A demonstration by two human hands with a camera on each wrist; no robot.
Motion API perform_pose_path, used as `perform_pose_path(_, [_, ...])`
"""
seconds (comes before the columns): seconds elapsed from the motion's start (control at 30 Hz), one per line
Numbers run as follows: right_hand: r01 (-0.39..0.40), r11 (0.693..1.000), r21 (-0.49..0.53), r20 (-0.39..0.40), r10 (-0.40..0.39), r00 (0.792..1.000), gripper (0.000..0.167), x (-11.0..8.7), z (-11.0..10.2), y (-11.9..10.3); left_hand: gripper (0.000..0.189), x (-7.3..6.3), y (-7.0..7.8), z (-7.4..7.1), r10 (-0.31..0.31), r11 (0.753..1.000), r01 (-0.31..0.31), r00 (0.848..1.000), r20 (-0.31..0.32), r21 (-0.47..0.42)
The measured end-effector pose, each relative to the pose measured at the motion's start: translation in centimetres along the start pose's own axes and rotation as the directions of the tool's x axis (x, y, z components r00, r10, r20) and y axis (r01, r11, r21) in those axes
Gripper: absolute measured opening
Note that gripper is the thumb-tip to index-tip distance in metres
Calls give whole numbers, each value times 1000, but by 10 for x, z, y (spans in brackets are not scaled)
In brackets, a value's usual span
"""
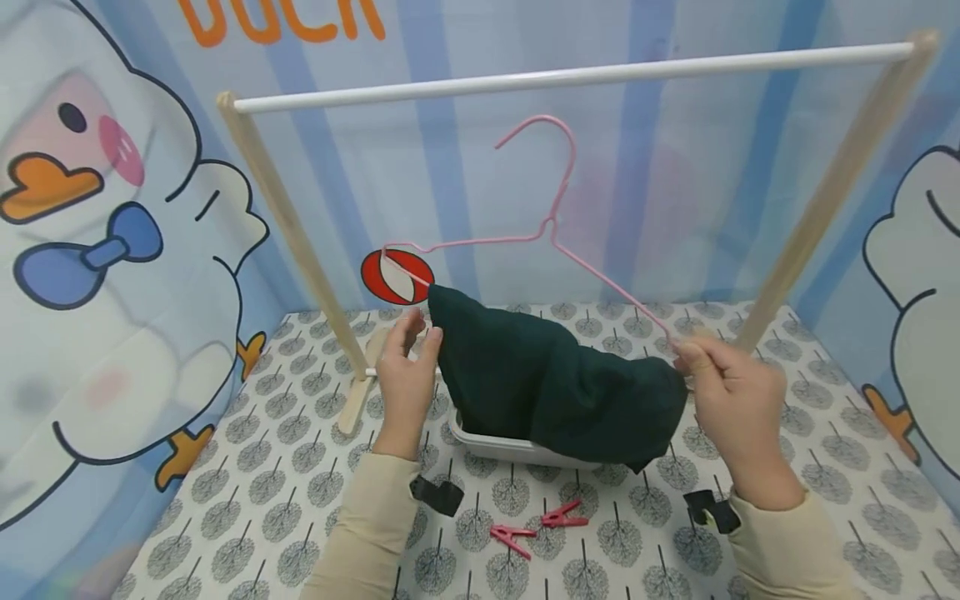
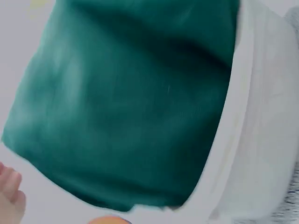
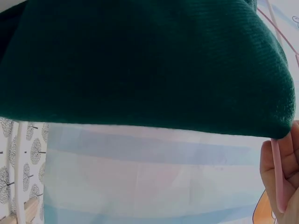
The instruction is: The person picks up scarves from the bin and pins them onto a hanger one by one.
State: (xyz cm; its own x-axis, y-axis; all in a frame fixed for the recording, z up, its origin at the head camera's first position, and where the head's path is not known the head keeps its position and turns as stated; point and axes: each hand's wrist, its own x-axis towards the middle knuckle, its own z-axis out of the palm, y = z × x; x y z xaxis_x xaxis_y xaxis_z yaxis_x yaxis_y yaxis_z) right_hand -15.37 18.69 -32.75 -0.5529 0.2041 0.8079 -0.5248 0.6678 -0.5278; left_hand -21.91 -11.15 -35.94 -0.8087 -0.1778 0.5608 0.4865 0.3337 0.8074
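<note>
A pink wire hanger is held up at its right corner by my right hand, whose fingers and thumb grip the wire. Dark green cloth drapes over the hanger's lower bar, its folds hiding most of that bar. In the right wrist view the rounded hanger end shows in the right hand, just below the cloth. My left hand is at the cloth's left edge, thumb and fingers apart. The left wrist view shows those left fingertips close beside the cloth, with nothing held.
A white basin stands under the cloth. Two red clothespins lie on the tree-patterned tabletop in front. Behind the hanger stands a rack with a white rail and wooden posts. Cartoon-printed walls enclose the table.
</note>
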Motion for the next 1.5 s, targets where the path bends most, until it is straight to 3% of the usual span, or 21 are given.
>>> perform_pose_path(0.03, [1, 1000, 1, -4, -1, 1000, 11, 0, -1, 1, 44, 1, -6, -3, -119, 991, 120, 993, 20, -54])
perform_pose_path(0.1, [0, 1000, 12, -3, 0, 1000, 12, 1, -3, 1, 51, 2, -17, -6, -278, 949, 291, 954, 111, -122])
perform_pose_path(0.17, [-6, 1000, 24, 4, 6, 1000, 12, 1, -5, 2, 53, 1, -24, -5, -341, 919, 370, 919, 199, -135])
perform_pose_path(0.2, [-15, 1000, 25, 10, 15, 1000, 13, 0, -5, 2, 54, 1, -26, -4, -349, 913, 385, 909, 228, -134])
perform_pose_path(0.23, [-25, 999, 27, 11, 25, 1000, 14, -1, -5, 2, 53, 0, -27, -2, -352, 909, 393, 902, 252, -139])
perform_pose_path(0.3, [-37, 999, 19, 21, 36, 999, 15, -2, -6, 2, 50, 0, -28, 3, -335, 909, 384, 904, 265, -164])
perform_pose_path(0.43, [-45, 999, -14, 35, 46, 998, 18, -7, -8, 3, 34, 0, -27, 9, -299, 916, 347, 925, 234, -201])
perform_pose_path(0.6, [-33, 998, -46, 44, 35, 998, 17, -12, -10, 5, 23, 1, -19, 6, -316, 916, 347, 933, 169, -200])
perform_pose_path(0.8, [3, 996, -86, 41, 0, 999, 13, -16, -12, 11, 21, 16, 11, -3, -270, 924, 297, 953, 136, -243])
perform_pose_path(0.93, [-48, 994, -100, 52, 53, 997, 13, -18, -16, 17, 20, 32, 37, -10, -254, 911, 286, 957, 144, -297])
perform_pose_path(1.1, [-102, 991, -81, 65, 108, 992, 17, -20, -24, 20, 18, 52, 59, -21, -230, 919, 256, 966, 120, -299])
perform_pose_path(1.2, [-115, 992, -47, 67, 118, 991, 17, -20, -31, 22, 21, 61, 59, -28, -280, 926, 299, 953, 113, -231])
perform_pose_path(1.27, [-94, 995, -33, 71, 96, 993, 16, -20, -35, 22, 25, 65, 54, -32, -343, 926, 359, 930, 133, -121])
perform_pose_path(1.4, [4, 1000, -12, 78, -3, 997, 15, -18, -38, 21, 33, 67, 38, -34, -461, 887, 448, 871, 167, 113])
perform_pose_path(1.43, [22, 1000, -14, 79, -21, 997, 15, -18, -38, 21, 32, 66, 34, -34, -478, 877, 460, 860, 176, 138])
perform_pose_path(1.5, [40, 999, -16, 77, -38, 996, 15, -18, -38, 21, 33, 62, 24, -32, -482, 876, 463, 854, 199, 133])
